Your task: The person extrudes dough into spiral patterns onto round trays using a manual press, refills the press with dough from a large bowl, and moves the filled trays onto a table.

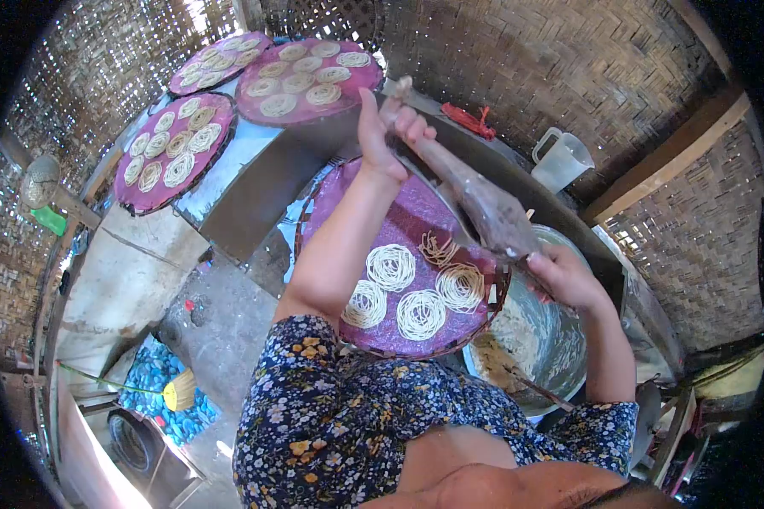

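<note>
My left hand point(389, 131) wraps round the upper end of a long, greyish tool point(484, 204), its thumb pointing up. The tool slants down to the right, where my right hand point(564, 276) grips its lower end. Under it lies a round tray point(339, 204) with a purple sheet. Pale coils of strands rest there, among them one coil point(390, 268) near the middle and another point(421, 315) at the front. A loose, darker bunch of strands point(438, 248) sits just left of the tool's lower end.
A large bowl point(573, 339) with pale, wet dough point(518, 335) and a stick stands at the right. Several round trays of coils, one of them here point(136, 199), lie at the back left. A plastic jug point(562, 161) and a red bag point(469, 120) are on the back ledge.
</note>
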`<move>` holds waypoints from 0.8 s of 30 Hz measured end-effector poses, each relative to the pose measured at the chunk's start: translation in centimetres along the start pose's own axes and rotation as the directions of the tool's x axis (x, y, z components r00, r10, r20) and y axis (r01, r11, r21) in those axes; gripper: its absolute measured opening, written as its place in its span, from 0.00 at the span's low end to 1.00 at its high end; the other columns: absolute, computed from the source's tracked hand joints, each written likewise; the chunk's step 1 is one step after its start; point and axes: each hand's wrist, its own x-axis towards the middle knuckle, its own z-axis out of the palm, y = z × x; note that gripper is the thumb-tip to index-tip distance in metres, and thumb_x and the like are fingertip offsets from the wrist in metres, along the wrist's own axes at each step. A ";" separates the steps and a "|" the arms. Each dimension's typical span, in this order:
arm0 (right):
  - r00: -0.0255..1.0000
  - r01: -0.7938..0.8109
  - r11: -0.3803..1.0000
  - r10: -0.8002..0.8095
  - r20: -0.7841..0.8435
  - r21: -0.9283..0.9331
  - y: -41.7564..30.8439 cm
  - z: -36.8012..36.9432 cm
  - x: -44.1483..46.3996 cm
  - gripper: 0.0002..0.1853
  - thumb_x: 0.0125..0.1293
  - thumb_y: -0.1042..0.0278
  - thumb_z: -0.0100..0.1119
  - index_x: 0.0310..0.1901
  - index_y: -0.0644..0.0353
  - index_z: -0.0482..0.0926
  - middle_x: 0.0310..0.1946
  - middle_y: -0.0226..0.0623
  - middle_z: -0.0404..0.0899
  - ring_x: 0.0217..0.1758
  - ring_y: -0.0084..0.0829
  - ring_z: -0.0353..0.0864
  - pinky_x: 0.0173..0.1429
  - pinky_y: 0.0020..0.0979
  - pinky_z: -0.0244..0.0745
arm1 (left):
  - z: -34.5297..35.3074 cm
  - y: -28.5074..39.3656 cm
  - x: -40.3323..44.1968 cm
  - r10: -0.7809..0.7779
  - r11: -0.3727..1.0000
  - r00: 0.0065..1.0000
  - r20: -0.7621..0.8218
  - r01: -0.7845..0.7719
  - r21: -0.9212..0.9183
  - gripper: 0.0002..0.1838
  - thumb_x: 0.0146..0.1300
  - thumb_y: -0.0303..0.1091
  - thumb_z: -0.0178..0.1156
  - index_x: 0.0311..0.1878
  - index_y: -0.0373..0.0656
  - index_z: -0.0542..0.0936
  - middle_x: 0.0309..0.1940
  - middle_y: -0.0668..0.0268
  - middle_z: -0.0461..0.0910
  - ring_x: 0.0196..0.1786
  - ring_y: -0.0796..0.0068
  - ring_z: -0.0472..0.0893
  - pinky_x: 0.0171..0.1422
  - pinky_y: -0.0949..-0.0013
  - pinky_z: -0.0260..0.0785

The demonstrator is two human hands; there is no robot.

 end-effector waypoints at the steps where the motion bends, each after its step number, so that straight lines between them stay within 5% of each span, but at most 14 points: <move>1: 0.999 0.024 1.000 -0.024 -0.024 -0.013 -0.4 0.3 0.3 0.25 0.59 0.43 0.49 0.33 0.62 0.75 0.17 0.27 0.69 0.17 0.20 0.68 0.21 0.23 0.64 | 0.7 0.5 0.4 0.021 1.000 0.999 0.031 -0.022 0.012 0.30 0.59 0.65 0.42 0.45 0.47 0.74 0.12 0.77 0.57 0.17 0.81 0.61 0.33 0.69 0.64; 4: 0.990 0.123 0.991 -0.125 -0.062 -0.045 -0.8 0.9 0.5 0.22 0.60 0.46 0.51 0.35 0.62 0.76 0.17 0.27 0.69 0.17 0.18 0.68 0.20 0.23 0.63 | 2.3 2.8 0.8 0.023 1.000 0.991 0.134 -0.026 0.015 0.30 0.58 0.65 0.43 0.46 0.47 0.74 0.14 0.77 0.58 0.18 0.81 0.62 0.34 0.70 0.63; 5: 0.991 0.120 0.992 -0.121 -0.048 -0.024 -0.9 1.2 0.3 0.22 0.60 0.47 0.51 0.36 0.62 0.76 0.17 0.27 0.69 0.17 0.18 0.68 0.20 0.23 0.63 | 2.4 3.4 0.8 -0.018 0.999 0.989 0.144 0.022 -0.029 0.35 0.57 0.70 0.36 0.48 0.49 0.73 0.13 0.76 0.59 0.18 0.77 0.63 0.34 0.64 0.65; 11: 0.997 0.071 0.997 -0.070 -0.032 0.037 -1.0 1.4 -2.2 0.25 0.57 0.46 0.53 0.42 0.62 0.77 0.16 0.26 0.68 0.17 0.18 0.67 0.20 0.22 0.63 | 3.8 2.9 -1.6 -0.052 0.998 0.993 0.104 0.055 -0.022 0.35 0.56 0.70 0.38 0.48 0.49 0.73 0.11 0.75 0.58 0.17 0.77 0.63 0.34 0.65 0.64; 15: 0.986 0.113 0.984 -0.128 -0.105 -0.135 -1.6 0.5 -3.2 0.27 0.56 0.46 0.56 0.49 0.61 0.75 0.17 0.27 0.69 0.18 0.16 0.67 0.22 0.22 0.64 | 3.9 1.9 -1.6 -0.026 0.998 0.986 0.167 0.035 -0.052 0.33 0.57 0.68 0.41 0.49 0.48 0.73 0.10 0.76 0.57 0.17 0.79 0.62 0.33 0.68 0.63; 19: 0.940 0.228 0.928 -0.289 -0.182 -0.293 -2.1 0.7 -1.9 0.28 0.54 0.46 0.58 0.49 0.62 0.74 0.26 0.44 0.79 0.28 0.32 0.78 0.36 0.31 0.72 | 4.2 2.8 -0.2 0.013 0.999 0.962 0.273 0.000 -0.046 0.34 0.58 0.65 0.43 0.53 0.45 0.71 0.11 0.78 0.58 0.17 0.83 0.61 0.35 0.72 0.62; 24: 0.953 0.201 0.940 -0.252 -0.167 -0.275 -2.5 1.7 -1.1 0.29 0.54 0.46 0.58 0.50 0.61 0.73 0.31 0.49 0.79 0.35 0.36 0.80 0.43 0.33 0.71 | 5.2 4.8 -0.4 0.002 1.000 0.970 0.241 -0.009 0.026 0.34 0.59 0.65 0.41 0.52 0.43 0.72 0.11 0.77 0.57 0.16 0.83 0.60 0.33 0.74 0.61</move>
